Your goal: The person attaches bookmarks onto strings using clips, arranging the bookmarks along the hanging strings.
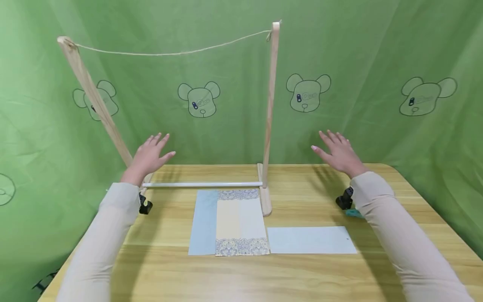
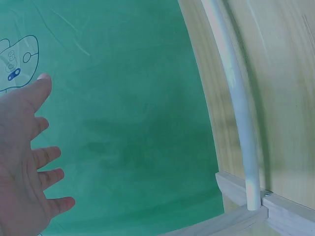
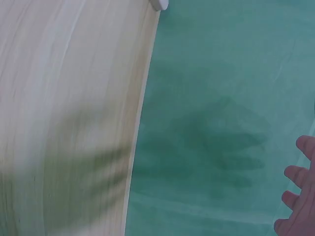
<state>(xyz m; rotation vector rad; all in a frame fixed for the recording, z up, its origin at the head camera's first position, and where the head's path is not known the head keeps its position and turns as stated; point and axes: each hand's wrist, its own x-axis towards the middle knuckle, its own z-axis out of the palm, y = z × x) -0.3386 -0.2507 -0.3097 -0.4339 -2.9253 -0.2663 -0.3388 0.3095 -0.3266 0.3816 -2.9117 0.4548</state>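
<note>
Both hands are raised above the table with fingers spread, holding nothing. The left hand (image 1: pixel 147 156) hovers near the left post of a wooden stand (image 1: pixel 270 105); in the left wrist view its palm and fingers show at the left edge. My right hand (image 1: pixel 339 154) is over the right part of the table, apart from everything. A slack string (image 1: pixel 162 54) joins the post tops, and a white rod (image 1: pixel 203 184) joins the stand's feet. In front of the rod lie a pale blue sheet (image 1: pixel 205 222) and, beside it, a patterned cream-and-white sheet (image 1: pixel 241 222).
A long pale blue strip (image 1: pixel 311 240) with a small hole at its right end lies right of the sheets. A teal object (image 1: pixel 354 213) is partly hidden by the right forearm. Green curtain (image 1: pixel 241 138) with bear-head drawings hangs behind the wooden table (image 1: pixel 196 277).
</note>
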